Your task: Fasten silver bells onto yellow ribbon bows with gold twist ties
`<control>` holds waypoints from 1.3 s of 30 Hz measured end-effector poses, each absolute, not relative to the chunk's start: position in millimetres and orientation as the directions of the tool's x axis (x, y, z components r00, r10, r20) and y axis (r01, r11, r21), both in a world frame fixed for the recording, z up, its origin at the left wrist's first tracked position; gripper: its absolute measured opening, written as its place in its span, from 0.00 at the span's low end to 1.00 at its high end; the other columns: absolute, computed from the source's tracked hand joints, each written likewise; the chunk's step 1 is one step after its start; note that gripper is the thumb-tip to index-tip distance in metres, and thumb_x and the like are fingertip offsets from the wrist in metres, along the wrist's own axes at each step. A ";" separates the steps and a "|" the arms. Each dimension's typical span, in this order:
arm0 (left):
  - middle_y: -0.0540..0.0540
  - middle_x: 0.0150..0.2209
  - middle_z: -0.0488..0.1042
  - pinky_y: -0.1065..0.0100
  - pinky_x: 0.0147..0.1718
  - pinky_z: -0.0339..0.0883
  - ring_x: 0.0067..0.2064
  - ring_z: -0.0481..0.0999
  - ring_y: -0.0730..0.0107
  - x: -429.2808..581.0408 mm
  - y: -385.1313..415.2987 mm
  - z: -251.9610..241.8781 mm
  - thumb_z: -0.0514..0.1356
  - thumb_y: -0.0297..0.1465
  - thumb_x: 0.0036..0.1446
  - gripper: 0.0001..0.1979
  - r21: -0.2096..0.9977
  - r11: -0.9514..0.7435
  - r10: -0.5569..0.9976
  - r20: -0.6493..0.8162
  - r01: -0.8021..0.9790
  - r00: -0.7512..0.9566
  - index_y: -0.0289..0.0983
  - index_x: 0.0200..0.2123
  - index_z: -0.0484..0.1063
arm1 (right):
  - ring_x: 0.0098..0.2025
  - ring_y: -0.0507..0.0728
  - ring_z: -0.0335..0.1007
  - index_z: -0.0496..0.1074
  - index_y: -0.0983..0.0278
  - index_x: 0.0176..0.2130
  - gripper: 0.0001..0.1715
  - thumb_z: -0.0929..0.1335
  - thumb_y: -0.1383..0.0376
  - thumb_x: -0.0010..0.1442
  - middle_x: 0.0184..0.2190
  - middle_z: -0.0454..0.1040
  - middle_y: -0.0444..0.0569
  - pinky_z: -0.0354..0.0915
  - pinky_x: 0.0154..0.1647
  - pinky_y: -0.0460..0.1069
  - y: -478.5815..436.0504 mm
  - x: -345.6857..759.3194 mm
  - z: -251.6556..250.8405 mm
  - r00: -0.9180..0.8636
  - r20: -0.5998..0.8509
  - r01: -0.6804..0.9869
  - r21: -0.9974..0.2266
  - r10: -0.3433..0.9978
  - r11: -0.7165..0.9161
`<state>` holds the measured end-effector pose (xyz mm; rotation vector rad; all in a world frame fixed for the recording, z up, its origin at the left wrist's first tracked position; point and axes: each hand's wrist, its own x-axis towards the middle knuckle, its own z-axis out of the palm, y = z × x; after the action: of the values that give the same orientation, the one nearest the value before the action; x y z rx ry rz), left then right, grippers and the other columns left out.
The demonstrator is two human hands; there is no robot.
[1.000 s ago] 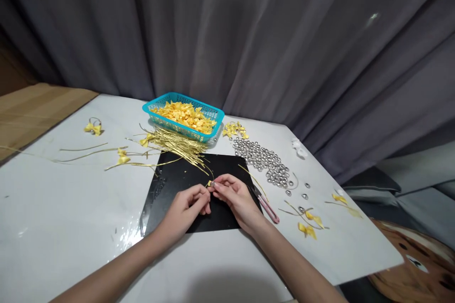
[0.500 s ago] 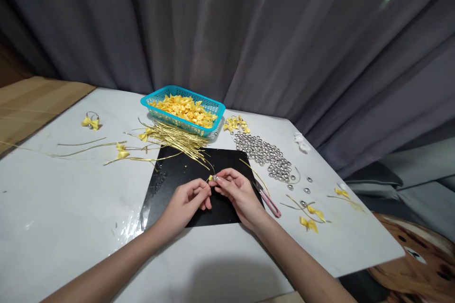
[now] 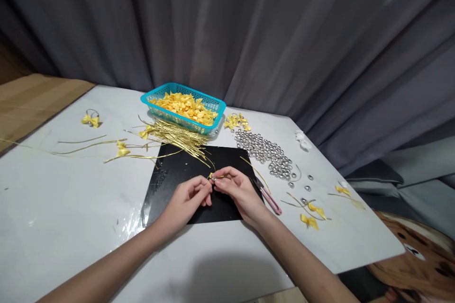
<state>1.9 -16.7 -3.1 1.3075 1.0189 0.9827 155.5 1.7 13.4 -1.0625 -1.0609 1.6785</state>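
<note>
Left hand (image 3: 188, 197) and right hand (image 3: 238, 189) both pinch one small gold wire piece (image 3: 213, 176); each grip clenched over the black mat (image 3: 170, 175).

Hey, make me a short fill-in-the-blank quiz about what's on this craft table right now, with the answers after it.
1. The left hand and right hand pinch a small piece over a mat whose colour is ____.
2. The yellow bows are heaped in a basket whose colour is ____.
3. The silver beads lie on the mat's ____ side.
4. Behind the table hangs a grey ____.

Answers: black; blue; right; curtain
</note>
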 end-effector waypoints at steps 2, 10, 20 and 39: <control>0.51 0.21 0.67 0.71 0.28 0.60 0.26 0.65 0.73 1.6 -16.7 -3.9 0.53 0.39 0.58 0.14 1.000 0.020 0.964 -0.022 0.011 0.264 0.36 0.26 0.66 | 0.35 0.48 0.70 0.73 0.64 0.32 0.13 0.75 0.64 0.45 0.33 0.74 0.44 0.64 0.40 0.43 1.8 157.0 13.5 -0.292 -0.188 -0.175 -0.954 0.938 -0.245; 0.49 0.26 0.72 0.70 0.30 0.60 0.29 0.69 0.70 1.4 -19.3 -5.5 0.54 0.37 0.57 0.12 0.980 -0.090 0.966 0.043 0.175 0.255 0.36 0.30 0.70 | 0.35 0.52 0.67 0.72 0.64 0.28 0.10 0.71 0.59 0.50 0.30 0.72 0.45 0.63 0.40 0.47 2.7 156.5 11.9 -0.247 -0.051 0.049 -0.998 0.968 -0.040; 0.49 0.25 0.70 0.71 0.27 0.57 0.27 0.66 0.72 1.7 -18.4 -8.5 0.56 0.36 0.56 0.11 0.955 -0.136 0.973 0.079 0.263 0.215 0.36 0.28 0.71 | 0.33 0.50 0.68 0.66 0.62 0.33 0.08 0.65 0.60 0.60 0.31 0.72 0.45 0.66 0.37 0.46 2.6 163.2 43.7 -0.070 0.369 0.099 -0.922 0.927 0.375; 0.49 0.33 0.70 0.70 0.32 0.64 0.31 0.70 0.73 -0.1 -12.5 -8.0 0.58 0.34 0.54 0.07 0.997 0.076 0.955 -0.078 0.021 0.286 0.37 0.33 0.65 | 0.36 0.49 0.74 0.68 0.60 0.33 0.10 0.71 0.59 0.53 0.33 0.74 0.43 0.69 0.29 0.41 13.8 189.2 81.4 0.139 0.391 -0.038 -0.916 0.910 0.399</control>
<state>-0.1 -12.5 -8.0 1.2827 1.0357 0.9337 189.2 13.8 81.4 -0.9204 -1.2351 0.8479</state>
